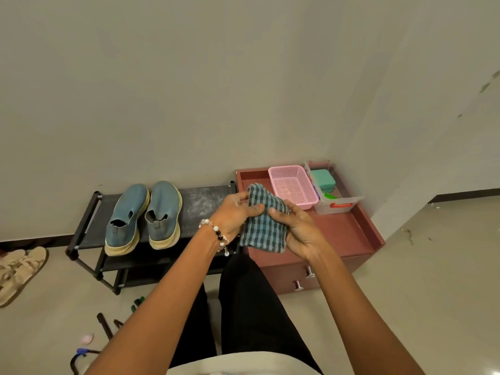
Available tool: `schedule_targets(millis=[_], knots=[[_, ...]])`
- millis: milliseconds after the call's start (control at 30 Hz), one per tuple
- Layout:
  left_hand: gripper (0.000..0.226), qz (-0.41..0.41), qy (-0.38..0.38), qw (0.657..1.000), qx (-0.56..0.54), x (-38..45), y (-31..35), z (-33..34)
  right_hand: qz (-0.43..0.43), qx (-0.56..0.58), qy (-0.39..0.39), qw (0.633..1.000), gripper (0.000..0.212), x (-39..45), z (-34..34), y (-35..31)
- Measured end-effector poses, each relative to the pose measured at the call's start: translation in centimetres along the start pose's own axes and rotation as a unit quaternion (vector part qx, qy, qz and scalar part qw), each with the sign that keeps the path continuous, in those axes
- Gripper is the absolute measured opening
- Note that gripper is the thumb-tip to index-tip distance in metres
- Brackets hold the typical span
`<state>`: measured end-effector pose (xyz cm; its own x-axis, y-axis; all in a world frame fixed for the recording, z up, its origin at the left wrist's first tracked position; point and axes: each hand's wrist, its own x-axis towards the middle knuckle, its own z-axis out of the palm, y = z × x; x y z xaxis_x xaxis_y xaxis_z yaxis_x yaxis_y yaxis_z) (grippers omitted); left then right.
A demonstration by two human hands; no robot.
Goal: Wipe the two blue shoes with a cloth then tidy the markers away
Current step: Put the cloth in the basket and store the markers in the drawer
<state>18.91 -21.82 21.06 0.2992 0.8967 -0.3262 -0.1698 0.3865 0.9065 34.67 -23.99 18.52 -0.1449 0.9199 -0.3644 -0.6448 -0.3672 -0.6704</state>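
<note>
Two blue slip-on shoes with pale soles, the left shoe (126, 220) and the right shoe (164, 215), stand side by side on the black shoe rack (205, 201). In front of the red cabinet (349, 234) I hold a folded blue-and-dark checked cloth (263, 226) with both hands. My left hand (235, 215) grips its left edge and my right hand (300, 228) grips its right side. Several markers (105, 324) lie on the floor at the lower left, partly hidden by my left arm.
On the cabinet's top stand a pink basket (293, 186) and a clear plastic box (338, 204) holding a teal container. Beige sandals (19, 272) lie on the floor at the far left. A wall runs behind the rack and cabinet.
</note>
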Motion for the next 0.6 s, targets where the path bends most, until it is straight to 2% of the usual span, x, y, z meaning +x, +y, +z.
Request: schedule_targets(millis=[67, 133, 233, 300, 400, 467, 567, 600], knots=[[0.027, -0.006, 0.030, 0.995, 0.099, 0.5, 0.1, -0.6, -0.017, -0.054, 0.033, 0.998, 0.079, 0.3, -0.1, -0.5], [0.040, 0.003, 0.080, 0.975, 0.208, 1.0, -0.1, -1.0, -0.048, -0.121, 0.035, 0.991, 0.076, 0.3, -0.1, -0.9], [0.084, 0.050, 0.120, 0.960, 0.249, 1.5, -0.2, -0.6, -0.082, -0.204, 0.015, 0.975, 0.061, 0.0, 0.6, -1.6], [0.102, 0.096, 0.087, 0.953, 0.275, 2.0, 0.1, -0.5, -0.106, -0.293, 0.033, 0.950, 0.064, 0.2, 0.5, -2.2], [0.091, 0.113, 0.040, 0.897, 0.425, 3.1, 0.1, 0.0, -0.135, -0.430, 0.070, 0.890, 0.070, 1.4, -0.7, -3.2], [0.072, 0.102, 0.059, 0.868, 0.483, 4.4, -0.6, 0.5, -0.151, -0.504, 0.099, 0.844, 0.059, 2.8, -1.9, -3.6], [0.036, 0.118, 0.110, 0.819, 0.551, 7.2, -2.0, 1.1, -0.186, -0.628, 0.126, 0.745, 0.038, 6.2, -4.3, -4.1], [0.032, 0.119, 0.129, 0.811, 0.558, 8.4, -2.2, 1.1, -0.191, -0.640, 0.134, 0.732, 0.035, 7.6, -5.4, -4.4]])
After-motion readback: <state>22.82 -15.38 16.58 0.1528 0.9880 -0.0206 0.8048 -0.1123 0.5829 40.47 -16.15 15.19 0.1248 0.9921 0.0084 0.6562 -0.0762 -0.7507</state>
